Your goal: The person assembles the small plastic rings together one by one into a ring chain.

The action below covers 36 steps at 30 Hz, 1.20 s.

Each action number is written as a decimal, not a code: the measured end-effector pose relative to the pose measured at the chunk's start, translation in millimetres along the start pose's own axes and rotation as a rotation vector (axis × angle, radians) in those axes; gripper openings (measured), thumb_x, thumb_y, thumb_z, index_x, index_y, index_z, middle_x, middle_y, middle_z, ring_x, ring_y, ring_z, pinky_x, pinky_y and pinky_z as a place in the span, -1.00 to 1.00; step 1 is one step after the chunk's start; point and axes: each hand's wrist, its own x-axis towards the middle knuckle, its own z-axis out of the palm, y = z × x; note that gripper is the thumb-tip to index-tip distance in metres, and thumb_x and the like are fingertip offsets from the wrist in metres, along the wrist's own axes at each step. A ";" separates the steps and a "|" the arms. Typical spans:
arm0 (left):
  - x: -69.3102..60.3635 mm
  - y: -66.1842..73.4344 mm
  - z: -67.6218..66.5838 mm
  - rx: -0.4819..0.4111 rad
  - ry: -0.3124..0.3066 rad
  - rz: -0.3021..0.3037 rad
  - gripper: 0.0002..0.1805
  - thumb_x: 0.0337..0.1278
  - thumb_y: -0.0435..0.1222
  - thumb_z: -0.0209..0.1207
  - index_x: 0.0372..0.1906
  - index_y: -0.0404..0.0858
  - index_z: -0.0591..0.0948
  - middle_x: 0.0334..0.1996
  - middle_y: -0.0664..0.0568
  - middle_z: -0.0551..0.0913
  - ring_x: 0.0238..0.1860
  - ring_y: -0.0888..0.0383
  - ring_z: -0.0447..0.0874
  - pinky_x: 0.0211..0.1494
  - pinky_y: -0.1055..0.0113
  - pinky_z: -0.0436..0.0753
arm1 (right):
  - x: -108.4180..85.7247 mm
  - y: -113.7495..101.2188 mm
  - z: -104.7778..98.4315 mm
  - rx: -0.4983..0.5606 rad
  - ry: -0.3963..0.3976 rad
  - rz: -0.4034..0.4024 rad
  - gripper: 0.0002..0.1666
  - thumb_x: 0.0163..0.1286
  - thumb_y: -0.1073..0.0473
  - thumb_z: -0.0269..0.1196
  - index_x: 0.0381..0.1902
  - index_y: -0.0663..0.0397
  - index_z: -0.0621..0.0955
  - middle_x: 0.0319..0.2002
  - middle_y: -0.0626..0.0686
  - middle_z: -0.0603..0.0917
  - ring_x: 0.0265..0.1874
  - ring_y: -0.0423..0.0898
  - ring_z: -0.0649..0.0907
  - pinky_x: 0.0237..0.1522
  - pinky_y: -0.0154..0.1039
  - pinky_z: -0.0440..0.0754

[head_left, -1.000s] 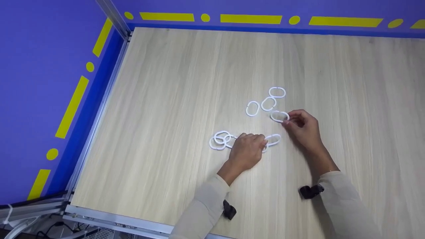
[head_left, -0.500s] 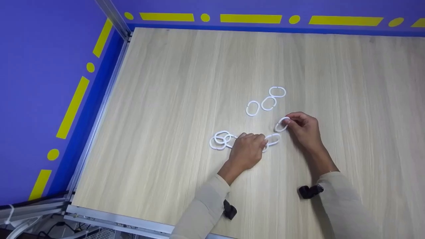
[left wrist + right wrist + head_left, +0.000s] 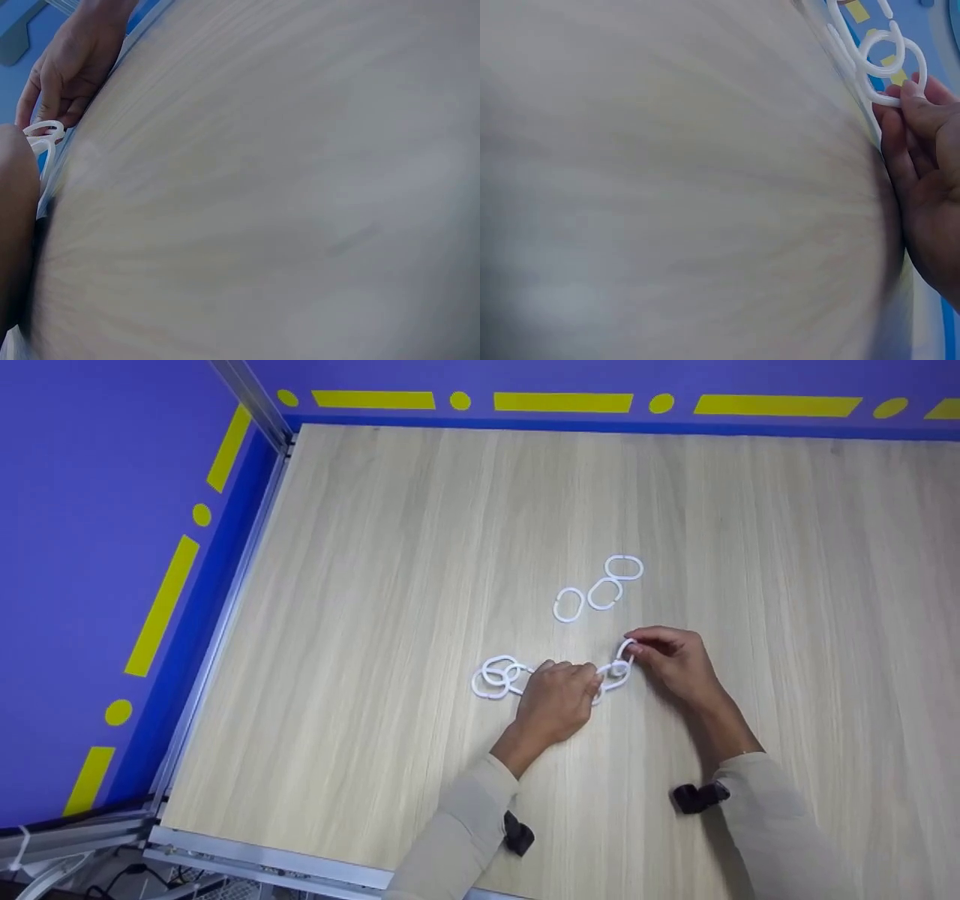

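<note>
Overlapping the end link (image 3: 885,73) of a white chain (image 3: 510,675), a ring (image 3: 923,63) sits pinched in the right hand (image 3: 675,660) — whether it threads through is hard to make out. The left hand (image 3: 559,701) grips the chain, its fingertips and the middle links hidden. Three loose rings (image 3: 589,595) lie farther up the table (image 3: 412,585).

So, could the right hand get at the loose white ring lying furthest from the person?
Probably yes: nothing visible stands between the right hand and the far ring. It pinches another ring, though, so it would likely need to let go first.
</note>
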 end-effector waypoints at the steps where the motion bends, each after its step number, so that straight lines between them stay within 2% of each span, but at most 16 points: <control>1: 0.0 0.0 -0.2 -0.003 -0.004 -0.003 -0.61 0.58 -0.10 -0.14 -0.45 -0.09 0.50 -0.62 0.15 0.58 -0.51 0.17 0.58 -0.35 0.30 0.43 | 0.0 -0.2 0.1 0.011 -0.010 -0.005 -0.80 0.21 0.62 0.30 -0.18 0.55 0.69 -0.30 -0.30 0.79 -0.28 -0.40 0.72 -0.18 -0.53 0.64; 4: 0.1 0.0 -0.6 -0.005 -0.017 -0.006 -0.60 0.59 -0.10 -0.15 -0.45 -0.08 0.50 -0.63 0.17 0.56 -0.53 0.18 0.56 -0.35 0.31 0.43 | -0.6 -0.6 0.3 0.047 -0.044 -0.022 -0.82 0.19 0.66 0.28 -0.21 0.60 0.67 -0.30 -0.27 0.79 -0.29 -0.40 0.72 -0.20 -0.53 0.64; 11: -0.2 0.4 -1.3 -0.010 -0.016 -0.007 -0.63 0.56 -0.11 -0.12 -0.43 -0.08 0.52 -0.62 0.16 0.59 -0.50 0.17 0.60 -0.34 0.30 0.45 | -2.1 1.2 -0.1 0.093 -0.107 -0.071 -0.91 0.24 0.57 0.30 -0.27 0.57 0.67 -0.32 -0.18 0.80 -0.30 -0.32 0.72 -0.18 -0.50 0.65; 18: 0.2 1.3 -0.4 0.000 0.014 -0.013 -0.64 0.53 -0.13 -0.11 -0.44 -0.09 0.53 -0.63 0.16 0.60 -0.53 0.17 0.59 -0.37 0.30 0.43 | -3.5 0.8 -1.2 0.137 -0.116 -0.070 -0.90 0.22 0.66 0.24 -0.30 0.59 0.66 -0.33 -0.15 0.80 -0.29 -0.34 0.73 -0.18 -0.50 0.64; 21: -0.1 1.5 0.1 0.002 0.020 -0.020 -0.64 0.53 -0.13 -0.10 -0.45 -0.08 0.54 -0.63 0.16 0.60 -0.53 0.18 0.58 -0.37 0.30 0.42 | -4.2 0.8 -2.1 0.140 -0.122 -0.081 -0.93 0.24 0.58 0.29 -0.30 0.57 0.67 -0.32 -0.14 0.80 -0.29 -0.31 0.72 -0.17 -0.49 0.64; 25: -0.8 1.9 1.0 0.009 0.028 -0.021 -0.65 0.52 -0.13 -0.09 -0.45 -0.07 0.54 -0.63 0.17 0.61 -0.53 0.17 0.58 -0.37 0.30 0.43 | -5.5 2.8 -3.1 0.158 -0.124 -0.101 -0.86 0.26 0.46 0.35 -0.31 0.55 0.68 -0.33 -0.13 0.80 -0.31 -0.26 0.71 -0.18 -0.48 0.64; 36: -1.1 1.5 0.1 0.026 0.035 -0.003 -0.69 0.47 -0.12 -0.04 -0.44 -0.07 0.53 -0.61 0.17 0.61 -0.53 0.17 0.58 -0.37 0.30 0.42 | -5.4 2.0 -2.1 0.171 -0.126 -0.110 -0.81 0.26 0.41 0.36 -0.32 0.57 0.67 -0.33 -0.14 0.79 -0.32 -0.26 0.71 -0.20 -0.49 0.63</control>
